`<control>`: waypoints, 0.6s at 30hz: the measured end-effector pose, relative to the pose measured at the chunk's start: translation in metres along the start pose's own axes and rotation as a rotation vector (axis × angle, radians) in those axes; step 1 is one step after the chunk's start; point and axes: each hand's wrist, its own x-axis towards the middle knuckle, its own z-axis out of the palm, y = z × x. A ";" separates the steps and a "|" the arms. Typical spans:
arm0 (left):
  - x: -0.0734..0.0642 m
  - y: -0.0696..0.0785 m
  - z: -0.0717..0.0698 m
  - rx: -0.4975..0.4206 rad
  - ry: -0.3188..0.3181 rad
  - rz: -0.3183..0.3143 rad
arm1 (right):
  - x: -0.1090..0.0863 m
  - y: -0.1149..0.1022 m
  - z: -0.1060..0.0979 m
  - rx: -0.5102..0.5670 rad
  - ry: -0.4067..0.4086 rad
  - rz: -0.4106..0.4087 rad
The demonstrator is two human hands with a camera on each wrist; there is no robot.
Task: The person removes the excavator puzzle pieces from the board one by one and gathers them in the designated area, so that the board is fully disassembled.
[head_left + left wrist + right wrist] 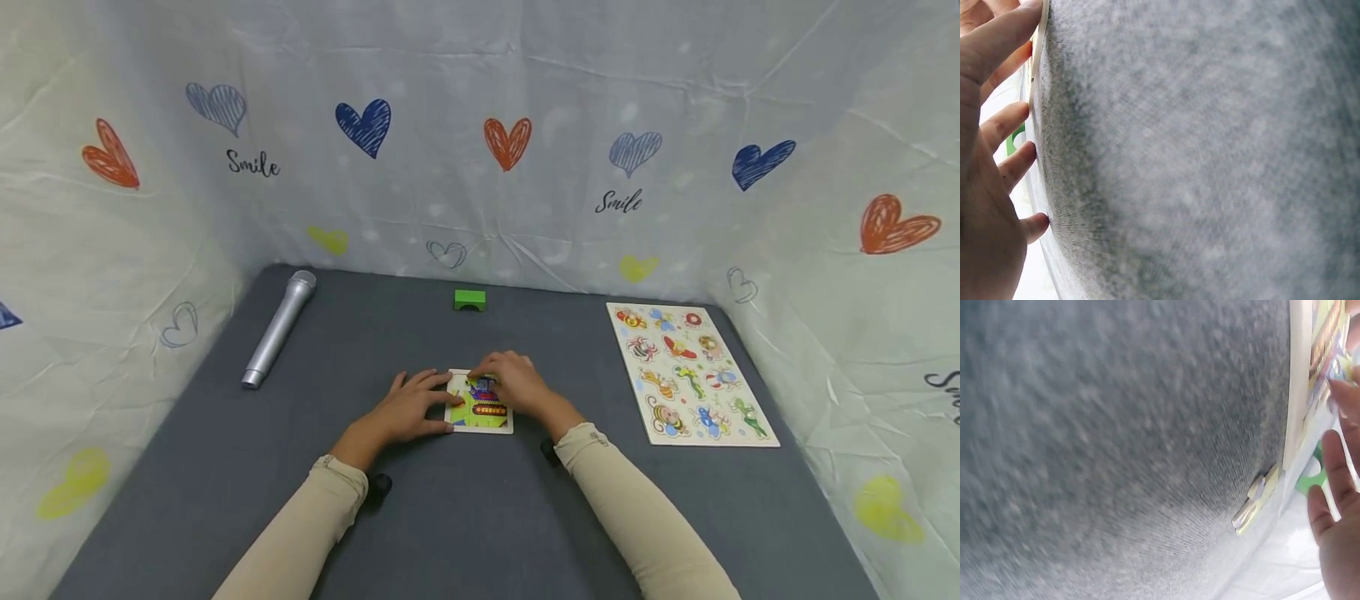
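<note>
A small square jigsaw puzzle (483, 419) with a pale frame and a yellow-green picture of a tracked vehicle lies mid-table. My left hand (406, 408) rests at its left side with fingers spread, the thumb at the lower edge and a fingertip on the picture. In the left wrist view, the left fingers (1016, 164) reach down to the grey surface and the frame. Over the puzzle's upper right, my right hand (517, 382) pinches a puzzle piece (1339, 364), mostly hidden by its fingers. On the cloth beside the frame lies a loose puzzle piece (1257, 500).
A silver microphone (281, 329) lies at the back left. Behind the puzzle stands a green arch block (470, 297). To the right is a large board of colourful insect and toy pictures (693, 375). White curtains printed with hearts (507, 143) enclose the grey table (465, 517).
</note>
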 end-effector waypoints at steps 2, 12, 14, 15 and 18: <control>0.000 0.001 -0.001 -0.006 -0.002 -0.001 | 0.000 0.000 0.001 -0.013 0.024 -0.011; 0.004 -0.001 0.001 -0.007 0.010 0.024 | -0.008 -0.001 0.006 -0.070 0.154 -0.069; 0.004 -0.002 0.001 -0.003 0.010 0.028 | -0.010 0.000 0.009 -0.065 0.164 -0.063; 0.004 -0.002 0.002 -0.001 0.012 0.030 | -0.010 -0.001 0.010 -0.047 0.166 -0.053; 0.001 -0.004 0.003 0.005 0.019 0.023 | -0.009 -0.002 0.011 0.106 0.171 0.005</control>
